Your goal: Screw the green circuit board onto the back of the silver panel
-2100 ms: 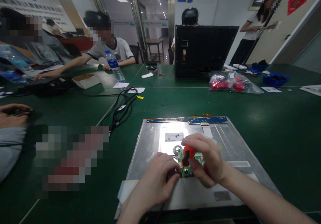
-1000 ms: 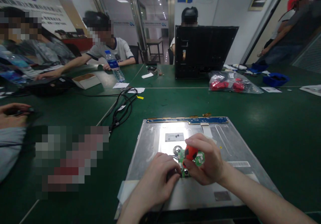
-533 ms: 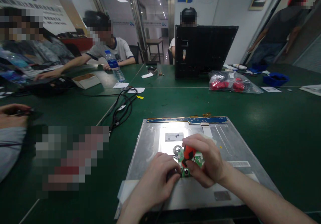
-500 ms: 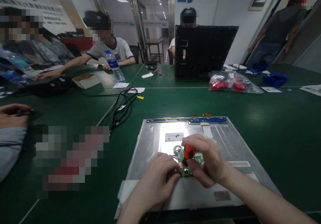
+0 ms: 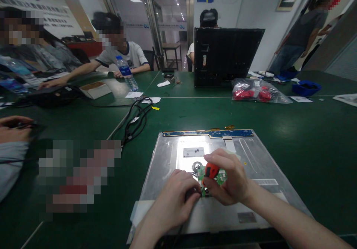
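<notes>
My right hand (image 5: 230, 176) grips a screwdriver (image 5: 212, 170) by its red and black handle, between thumb and fingers. The shaft points down at a small green circuit board (image 5: 222, 177); its tip is hard to see. At the board's left edge my left hand (image 5: 178, 193) is closed, thumb and fingers pressed together, and what they hold is hidden. Under both hands lies a flat metal-backed display panel (image 5: 164, 156). A blue circuit strip (image 5: 192, 134) runs along the panel's far edge, with a white ribbon cable (image 5: 229, 145) coming off it.
Black cables (image 5: 136, 124) lie left of the panel on the green table (image 5: 279, 119). Farther back stand a black monitor (image 5: 228, 57), a bag of red parts (image 5: 258, 91), a blue tray (image 5: 306, 88) and a water bottle (image 5: 127, 74). A person's hand (image 5: 15, 128) is at the left.
The screwdriver handle has turned in my right hand, and its thumb and fingers have shifted slightly. My left hand stays in place. In the background, a walking person has moved left.
</notes>
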### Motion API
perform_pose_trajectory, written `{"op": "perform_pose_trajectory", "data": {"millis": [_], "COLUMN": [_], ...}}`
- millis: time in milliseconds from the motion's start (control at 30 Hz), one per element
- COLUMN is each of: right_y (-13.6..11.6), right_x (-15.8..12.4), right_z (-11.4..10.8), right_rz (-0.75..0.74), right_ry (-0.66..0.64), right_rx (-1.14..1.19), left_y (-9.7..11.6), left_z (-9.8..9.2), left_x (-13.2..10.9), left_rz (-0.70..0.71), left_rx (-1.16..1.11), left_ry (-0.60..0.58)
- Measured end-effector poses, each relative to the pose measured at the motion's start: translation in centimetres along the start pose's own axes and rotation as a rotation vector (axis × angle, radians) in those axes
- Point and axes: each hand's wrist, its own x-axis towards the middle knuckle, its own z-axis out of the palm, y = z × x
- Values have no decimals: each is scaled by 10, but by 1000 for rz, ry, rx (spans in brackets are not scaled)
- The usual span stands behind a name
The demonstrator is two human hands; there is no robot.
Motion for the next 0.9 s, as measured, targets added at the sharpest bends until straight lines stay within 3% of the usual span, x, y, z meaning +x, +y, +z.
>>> {"op": "perform_pose_trajectory", "data": {"millis": [400, 700, 900], "right_y": [-2, 1, 0], "right_x": [-1, -1, 1], "right_z": [-5, 0, -2], "right_rz": [48, 1, 2], "right_ry": [-69, 8, -19], "right_rx": [78, -5, 2], "left_y": [1, -1, -2], "left_z": [-1, 1, 1], "left_x": [0, -1, -1], "left_rz": [-21, -18, 2], "left_rx": [4, -10, 1], "left_ry": [-11, -12, 9]}}
